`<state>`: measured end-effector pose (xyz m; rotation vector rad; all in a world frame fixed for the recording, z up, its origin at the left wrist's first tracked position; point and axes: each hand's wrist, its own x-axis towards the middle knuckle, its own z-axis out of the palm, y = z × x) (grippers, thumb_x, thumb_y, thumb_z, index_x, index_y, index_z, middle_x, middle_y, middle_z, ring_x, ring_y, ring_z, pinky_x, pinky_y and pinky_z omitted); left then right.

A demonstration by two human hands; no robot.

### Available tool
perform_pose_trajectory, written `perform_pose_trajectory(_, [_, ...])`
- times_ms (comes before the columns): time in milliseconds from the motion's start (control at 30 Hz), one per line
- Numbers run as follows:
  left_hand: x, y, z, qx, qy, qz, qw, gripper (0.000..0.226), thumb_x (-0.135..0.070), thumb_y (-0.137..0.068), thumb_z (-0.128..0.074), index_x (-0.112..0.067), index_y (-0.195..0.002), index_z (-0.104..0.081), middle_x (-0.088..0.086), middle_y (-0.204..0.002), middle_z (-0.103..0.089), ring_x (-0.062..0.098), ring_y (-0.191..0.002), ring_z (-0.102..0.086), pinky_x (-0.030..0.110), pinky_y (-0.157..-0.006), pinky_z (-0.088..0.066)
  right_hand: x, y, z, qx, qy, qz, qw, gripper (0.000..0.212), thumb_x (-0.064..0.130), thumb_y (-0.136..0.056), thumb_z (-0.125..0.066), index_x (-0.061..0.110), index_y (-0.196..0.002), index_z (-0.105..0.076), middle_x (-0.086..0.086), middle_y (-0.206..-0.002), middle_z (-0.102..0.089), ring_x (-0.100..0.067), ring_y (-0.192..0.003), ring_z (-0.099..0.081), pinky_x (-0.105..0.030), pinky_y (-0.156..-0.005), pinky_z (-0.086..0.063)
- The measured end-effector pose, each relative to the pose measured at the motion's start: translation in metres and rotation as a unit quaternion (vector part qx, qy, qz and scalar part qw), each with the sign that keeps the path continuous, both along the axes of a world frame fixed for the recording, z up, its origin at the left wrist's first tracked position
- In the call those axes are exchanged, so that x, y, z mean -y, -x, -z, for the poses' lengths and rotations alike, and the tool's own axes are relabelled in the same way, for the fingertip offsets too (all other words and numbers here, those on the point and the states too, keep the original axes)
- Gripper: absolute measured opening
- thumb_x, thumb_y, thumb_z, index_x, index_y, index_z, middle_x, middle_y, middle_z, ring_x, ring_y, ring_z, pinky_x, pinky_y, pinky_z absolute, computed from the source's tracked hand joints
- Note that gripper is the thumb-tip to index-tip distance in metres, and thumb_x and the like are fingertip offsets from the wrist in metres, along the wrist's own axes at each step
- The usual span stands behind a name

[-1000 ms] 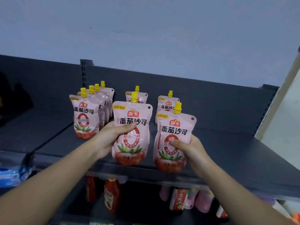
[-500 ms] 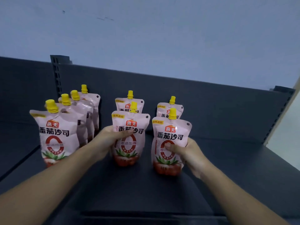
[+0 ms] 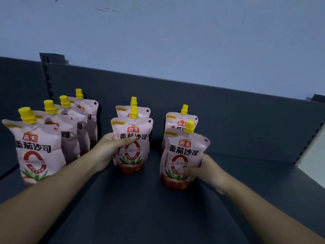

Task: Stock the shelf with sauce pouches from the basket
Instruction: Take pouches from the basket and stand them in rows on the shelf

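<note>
Item 1: The shelf (image 3: 140,212) is dark grey, with a matching back panel (image 3: 228,117) and a slotted upright (image 3: 46,76) at the rear left. A pale blue wall (image 3: 175,41) rises behind it.

Item 2: The left hand (image 3: 109,148) grips the middle front pouch (image 3: 133,131). Its fingers are clamped on the pouch's left edge, with the thumb (image 3: 128,139) lying across the printed face. The pouch is upright, base at shelf level. Contact with the shelf cannot be confirmed.

Item 3: The right hand (image 3: 209,171) grips the right front pouch (image 3: 182,152). Its fingers wrap the right edge from behind and the thumb presses the lower front, where the view is blurred. This pouch leans slightly to the right.

Item 4: 1 pouch stands directly behind each held pouch: the middle rear pouch (image 3: 123,110) and the right rear pouch (image 3: 177,120).

Item 5: The left row (image 3: 35,152) comprises 4 pouches in file, front to back, untouched by either hand. All pouches are pink with yellow caps.
</note>
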<state>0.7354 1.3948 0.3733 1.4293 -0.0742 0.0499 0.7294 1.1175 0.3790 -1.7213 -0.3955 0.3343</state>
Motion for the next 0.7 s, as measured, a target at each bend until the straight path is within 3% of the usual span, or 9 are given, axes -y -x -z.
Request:
perform_pose_trajectory(67, [-0.004, 0.0, -0.004, -0.009, -0.057, 0.009, 0.998, 0.074, -0.045, -0.026, -0.092, -0.018, -0.092, -0.071, 0.002, -0.092, -0.076, 0.014, -0.085, -0.072, 0.03, -0.074, -0.054, 0.002, -0.006, 0.001, 0.006, 0.01, 0.006, 1.0, 0.033, -0.006, -0.072, -0.072, 0.018, -0.094, -0.067, 0.007, -0.088, -0.076, -0.008, -0.088, -0.071, -0.016, -0.065, -0.055])
perform_pose_trajectory(167, [-0.015, 0.002, -0.016, -0.042, -0.259, 0.057, 0.963, 0.04, -0.013, -0.061, -0.084, -0.019, -0.097, -0.069, -0.001, -0.095, -0.076, 0.013, -0.088, -0.071, 0.029, -0.08, -0.056, 0.001, -0.017, 0.004, 0.026, 0.016, 0.027, 0.999, 0.033, -0.005, -0.071, -0.073, 0.019, -0.092, -0.066, 0.011, -0.082, -0.075, -0.004, -0.082, -0.071, -0.014, -0.061, -0.054])
perform_pose_trajectory(267, [-0.021, 0.002, -0.022, -0.044, -0.373, 0.041, 0.926, 0.033, -0.003, -0.065, -0.081, -0.016, -0.092, -0.067, 0.0, -0.085, -0.075, 0.018, -0.081, -0.071, 0.027, -0.063, -0.057, -0.001, -0.03, 0.008, 0.047, 0.032, 0.06, 0.997, 0.036, -0.001, -0.072, -0.075, 0.018, -0.101, -0.064, 0.01, -0.091, -0.072, -0.006, -0.089, -0.069, -0.015, -0.063, -0.055])
perform_pose_trajectory(333, [-0.02, 0.0, -0.019, -0.025, -0.375, 0.001, 0.927, 0.033, 0.001, -0.063, -0.08, -0.018, -0.087, -0.066, -0.004, -0.079, -0.074, 0.016, -0.077, -0.07, 0.028, -0.062, -0.058, -0.002, -0.037, 0.008, 0.047, 0.037, 0.068, 0.996, 0.038, 0.001, -0.073, -0.075, 0.017, -0.105, -0.063, 0.009, -0.094, -0.07, -0.002, -0.085, -0.067, -0.014, -0.062, -0.055])
perform_pose_trajectory(467, [-0.024, -0.009, -0.007, 0.01, -0.337, -0.065, 0.939, 0.042, 0.003, -0.064, -0.079, -0.026, -0.085, -0.06, -0.006, -0.091, -0.07, 0.015, -0.088, -0.067, 0.037, -0.079, -0.057, -0.003, -0.047, 0.006, 0.042, 0.043, 0.067, 0.996, 0.032, 0.003, -0.073, -0.075, 0.022, -0.097, -0.062, 0.01, -0.091, -0.07, -0.003, -0.084, -0.066, -0.014, -0.061, -0.055])
perform_pose_trajectory(600, [-0.027, -0.014, 0.001, 0.031, -0.327, -0.077, 0.941, 0.049, 0.004, -0.069, -0.075, -0.036, -0.087, -0.053, -0.013, -0.091, -0.064, 0.012, -0.092, -0.063, 0.028, -0.077, -0.053, -0.008, -0.054, 0.01, 0.044, 0.028, 0.095, 0.994, 0.027, 0.006, -0.074, -0.075, 0.022, -0.093, -0.064, 0.011, -0.087, -0.07, -0.002, -0.08, -0.066, -0.013, -0.058, -0.054])
perform_pose_trajectory(700, [-0.027, -0.015, 0.004, 0.037, -0.345, -0.078, 0.935, 0.05, 0.002, -0.07, -0.075, -0.036, -0.095, -0.052, -0.014, -0.096, -0.064, 0.014, -0.1, -0.062, 0.035, -0.089, -0.051, -0.01, -0.056, 0.011, 0.045, 0.017, 0.113, 0.992, 0.029, 0.007, -0.073, -0.076, 0.019, -0.097, -0.065, 0.009, -0.089, -0.071, -0.003, -0.08, -0.066, -0.013, -0.06, -0.054])
